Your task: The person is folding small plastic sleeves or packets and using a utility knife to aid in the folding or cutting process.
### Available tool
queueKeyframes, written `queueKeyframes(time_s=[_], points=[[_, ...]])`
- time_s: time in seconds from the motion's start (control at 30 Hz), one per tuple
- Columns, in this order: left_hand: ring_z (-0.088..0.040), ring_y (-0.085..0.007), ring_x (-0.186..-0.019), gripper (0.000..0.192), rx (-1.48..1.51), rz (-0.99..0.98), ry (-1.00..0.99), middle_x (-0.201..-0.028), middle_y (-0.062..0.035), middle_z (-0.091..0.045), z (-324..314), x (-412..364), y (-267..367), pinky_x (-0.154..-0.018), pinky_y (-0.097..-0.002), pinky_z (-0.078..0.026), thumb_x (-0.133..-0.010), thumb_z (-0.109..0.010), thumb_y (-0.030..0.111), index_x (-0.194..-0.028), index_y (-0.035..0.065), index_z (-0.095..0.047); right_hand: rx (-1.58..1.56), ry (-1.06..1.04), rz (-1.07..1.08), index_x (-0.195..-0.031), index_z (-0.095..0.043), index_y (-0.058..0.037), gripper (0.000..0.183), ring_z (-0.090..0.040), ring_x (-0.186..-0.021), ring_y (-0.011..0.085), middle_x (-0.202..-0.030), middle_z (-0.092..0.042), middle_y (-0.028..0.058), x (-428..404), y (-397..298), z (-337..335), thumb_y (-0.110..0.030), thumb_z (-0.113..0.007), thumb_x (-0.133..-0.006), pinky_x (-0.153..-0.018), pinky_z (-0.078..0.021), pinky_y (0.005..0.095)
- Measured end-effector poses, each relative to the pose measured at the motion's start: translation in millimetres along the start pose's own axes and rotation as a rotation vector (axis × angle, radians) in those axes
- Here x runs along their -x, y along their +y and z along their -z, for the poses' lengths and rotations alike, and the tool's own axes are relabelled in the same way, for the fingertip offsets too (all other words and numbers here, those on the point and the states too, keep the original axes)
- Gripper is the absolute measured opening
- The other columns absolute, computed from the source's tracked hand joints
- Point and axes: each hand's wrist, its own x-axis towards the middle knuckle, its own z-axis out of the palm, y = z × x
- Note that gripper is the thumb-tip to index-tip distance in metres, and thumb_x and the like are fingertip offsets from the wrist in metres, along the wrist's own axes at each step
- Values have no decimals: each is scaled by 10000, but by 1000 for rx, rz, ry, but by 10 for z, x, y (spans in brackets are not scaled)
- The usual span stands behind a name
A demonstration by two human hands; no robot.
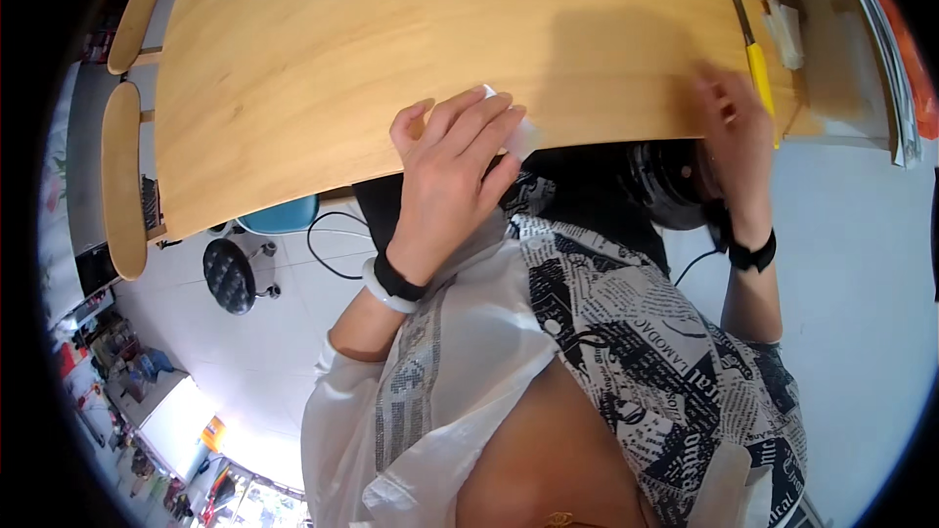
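Observation:
My left hand (pixel 456 154) rests at the near edge of the wooden tabletop (pixel 367 51), with its fingers over a small white piece (pixel 522 136), perhaps paper. One corner of that piece shows above the fingertips, and the rest comes out between fingers and thumb. Blurred by motion, my right hand (pixel 737 128) is over the table's near right edge with its fingers curled. Just beside it, a long yellow-handled cutter (pixel 761 73) lies along the right of the table. Whether the right hand touches the cutter or holds anything is unclear.
Pale strips (pixel 785 33) and a stack of sheets (pixel 880 51) lie at the right. Two wooden chair backs (pixel 123 180) flank the table's left end. Below are a black round stool (pixel 229 275), a teal seat (pixel 282 215) and a cable (pixel 323 257).

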Motion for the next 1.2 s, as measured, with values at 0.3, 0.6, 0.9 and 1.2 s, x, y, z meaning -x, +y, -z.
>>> queueKeyframes(time_s=[0.3, 0.6, 0.9, 1.2], points=[[-622, -265, -1324, 463, 85, -82, 13, -1371, -47, -715, -70, -69, 101, -1129, -473, -346, -855, -787, 142, -1315, 115, -751, -874, -894, -506, -1181, -769, 9, 377, -778, -849, 151, -1004, -802, 90, 361, -594, -486, -345, -681, -1088, -693, -597, 241], [-506, -364, -1465, 563, 49, -64, 60, -1558, -117, -597, 1, -77, -68, -1187, -479, -329, -879, -837, 199, -1414, 95, -695, -794, 101, -290, -1190, -769, 2, 210, -728, -909, 128, -998, -783, 55, -394, 214, 111, -155, -715, -1062, -834, -570, 255], [-509, -348, -1462, 533, 4, 9, 154, -1525, -108, -624, -199, -212, -154, -1182, -482, -331, -928, -827, 240, -1419, 86, -688, -241, 537, -477, -1361, -711, -14, 421, -750, -986, 250, -1115, -788, 170, -1375, 2032, 556, -284, -615, -1054, -938, -582, 369], [-528, -341, -1442, 539, -24, -16, 174, -1455, -97, -665, -216, -249, -155, -1154, -486, -351, -914, -839, 251, -1401, 75, -692, 447, 458, -400, -1346, -735, -48, 518, -695, -1200, 433, -1223, -757, 263, -1745, 2733, 387, -382, -683, -953, -1076, -514, 485]])
